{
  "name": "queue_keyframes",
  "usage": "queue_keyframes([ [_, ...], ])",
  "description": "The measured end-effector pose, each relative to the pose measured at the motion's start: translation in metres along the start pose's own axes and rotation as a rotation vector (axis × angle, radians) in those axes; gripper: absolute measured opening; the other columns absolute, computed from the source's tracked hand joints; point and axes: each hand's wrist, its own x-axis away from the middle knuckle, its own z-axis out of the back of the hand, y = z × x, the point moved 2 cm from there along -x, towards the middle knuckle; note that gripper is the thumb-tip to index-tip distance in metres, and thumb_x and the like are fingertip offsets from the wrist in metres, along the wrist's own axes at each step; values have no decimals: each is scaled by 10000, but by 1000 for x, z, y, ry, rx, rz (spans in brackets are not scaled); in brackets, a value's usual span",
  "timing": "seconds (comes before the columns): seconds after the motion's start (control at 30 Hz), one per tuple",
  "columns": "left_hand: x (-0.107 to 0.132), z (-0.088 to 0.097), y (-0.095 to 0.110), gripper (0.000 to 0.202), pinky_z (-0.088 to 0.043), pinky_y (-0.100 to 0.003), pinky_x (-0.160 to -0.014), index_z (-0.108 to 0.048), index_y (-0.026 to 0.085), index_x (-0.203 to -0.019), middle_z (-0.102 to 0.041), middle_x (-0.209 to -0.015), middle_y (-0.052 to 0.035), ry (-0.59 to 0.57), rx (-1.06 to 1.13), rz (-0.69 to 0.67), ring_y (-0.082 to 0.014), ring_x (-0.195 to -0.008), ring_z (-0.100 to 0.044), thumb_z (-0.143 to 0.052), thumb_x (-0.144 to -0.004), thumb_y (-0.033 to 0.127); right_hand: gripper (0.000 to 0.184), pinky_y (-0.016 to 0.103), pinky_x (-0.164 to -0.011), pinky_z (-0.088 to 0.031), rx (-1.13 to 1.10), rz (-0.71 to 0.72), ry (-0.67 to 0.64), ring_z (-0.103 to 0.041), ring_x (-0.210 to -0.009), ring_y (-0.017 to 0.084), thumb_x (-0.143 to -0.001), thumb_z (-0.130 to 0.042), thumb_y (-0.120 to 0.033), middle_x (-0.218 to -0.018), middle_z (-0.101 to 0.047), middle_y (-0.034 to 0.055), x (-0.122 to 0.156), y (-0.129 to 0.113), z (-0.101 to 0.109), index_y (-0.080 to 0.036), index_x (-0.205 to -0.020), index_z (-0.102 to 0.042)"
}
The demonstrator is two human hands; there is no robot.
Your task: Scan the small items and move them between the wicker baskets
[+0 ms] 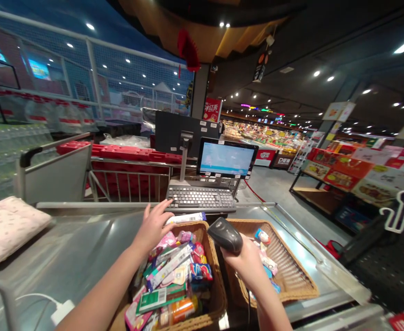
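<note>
Scanner (pixel 225 235) is gripped in our right hand (pixel 243 257); our left hand (pixel 154 226), fingers spread, is at the keyboard (pixel 202 198).

there are two hands (pixel 154 225), two wicker baskets (pixel 290 257), one scanner (pixel 227 234), one keyboard (pixel 202 197) and one pink bag (pixel 12 232).

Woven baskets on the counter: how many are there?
2: the fuller basket on the left, and the sparser basket on the right, partly hidden by the right hand. No others show.
</note>
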Motion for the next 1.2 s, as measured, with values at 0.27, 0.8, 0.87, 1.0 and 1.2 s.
queue_keyframes([
  [0.27,46,-23,-23,212,-189,-677,-1118,-701,232,-909,-481,-1473,-127,-151,-43,219,-337,-1387,-395,-556,-863,380,81,306,-662,-486,-28,-33,-41,-640,-716,225,-688,-610,-232,-755,-687,43,6,10,-15,-185,-751,-628],
  [0.8,52,-31,-10,359,-241,-652,-1108,-683,210,-1129,-431,-1502,-168,-322,-142,344,-346,-1417,-347,-515,-875,400,111,292,-642,-505,-4,-61,33,-667,-699,218,-694,-588,-252,-753,-717,48,13,34,7,-195,-767,-649],
  [0.87,38,-31,7,357,-244,-640,-1115,-675,211,-1137,-434,-1501,-161,-270,-104,272,-339,-1416,-351,-515,-880,402,117,299,-630,-503,42,-94,83,-671,-680,225,-695,-590,-293,-723,-714,56,15,45,23,-196,-723,-648],
  [1.0,10,-42,56,302,-239,-653,-1118,-673,234,-1090,-453,-1493,-128,-192,15,115,-329,-1417,-349,-517,-890,399,207,330,-640,-518,64,-210,223,-682,-687,250,-662,-602,-372,-710,-721,69,23,75,61,-186,-721,-672],
  [1.2,-25,-88,145,248,-200,-666,-1132,-665,242,-1077,-474,-1479,-110,-278,170,-156,-331,-1428,-324,-584,-853,312,297,367,-697,-542,48,-345,367,-699,-763,280,-636,-638,-400,-792,-750,89,41,117,106,-167,-802,-716],
])
